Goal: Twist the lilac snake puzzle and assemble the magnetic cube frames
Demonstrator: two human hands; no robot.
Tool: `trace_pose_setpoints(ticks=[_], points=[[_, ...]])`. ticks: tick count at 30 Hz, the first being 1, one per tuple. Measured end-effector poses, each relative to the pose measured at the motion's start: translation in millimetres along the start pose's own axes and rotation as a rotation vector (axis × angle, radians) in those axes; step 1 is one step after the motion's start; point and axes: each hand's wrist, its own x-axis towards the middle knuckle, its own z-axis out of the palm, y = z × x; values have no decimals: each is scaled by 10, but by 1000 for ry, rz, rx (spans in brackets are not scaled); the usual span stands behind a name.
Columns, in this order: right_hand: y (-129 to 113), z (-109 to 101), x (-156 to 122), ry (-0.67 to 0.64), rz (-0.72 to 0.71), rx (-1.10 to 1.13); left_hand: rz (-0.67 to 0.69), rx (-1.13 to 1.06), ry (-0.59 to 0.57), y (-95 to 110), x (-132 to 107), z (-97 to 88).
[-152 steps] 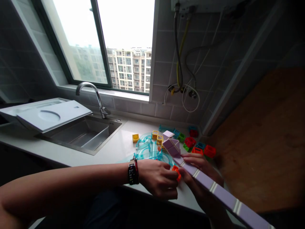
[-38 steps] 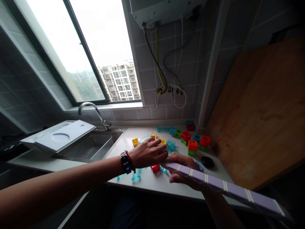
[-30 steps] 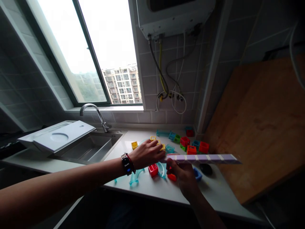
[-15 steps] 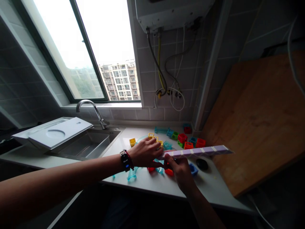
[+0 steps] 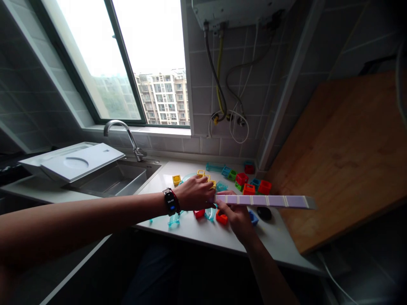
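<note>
A long, narrow lilac bar point(image 5: 263, 201) with pale cross stripes and a greyish right end is held nearly level over the worktop. I cannot tell its exact kind. My right hand point(image 5: 237, 216) is closed on it from below, near its left part, thumb along the side. At the left end, my left hand point(image 5: 197, 193), with a watch point(image 5: 170, 201) on the wrist, has its fingers curled down over the bar. Its fingertips are partly hidden. Yellow toy blocks point(image 5: 176, 180) lie just behind the left hand. Close under both hands are a red block point(image 5: 199, 214) and an orange block point(image 5: 221, 217).
Red, green and blue blocks point(image 5: 242, 178) and clear turquoise pieces point(image 5: 215, 167) lie toward the wall. A black mouse-like object point(image 5: 264, 213) sits at the right. A sink point(image 5: 140, 186) with a tap point(image 5: 129, 135) and a white panel point(image 5: 82, 162) is left; a wooden board point(image 5: 343, 161) leans right.
The bar has swung from rising toward its right end to lying about level, with its face turned differently. Both hands stay on it. My view has tilted slightly down.
</note>
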Motion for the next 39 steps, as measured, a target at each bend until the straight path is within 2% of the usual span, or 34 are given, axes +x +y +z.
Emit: trace_pose_setpoints(ticks=[6, 10, 16, 24, 30, 39], points=[[81, -7, -1, -50, -46, -48, -79, -13, -52, 43, 0, 4], [138, -8, 7, -41, -105, -73, -80, -18, -74, 51, -8, 25], [126, -23, 2, -53, -125, -68, -69, -20, -60, 47, -30, 0], [136, -48, 36, -59, -304, -269, -78, 33, -56, 78, -91, -27], [150, 14, 27, -37, -307, -268, -82, 49, -61, 56, -124, -22], [117, 62, 10, 23, -454, -230, -97, 109, -6, 18, -108, -68]])
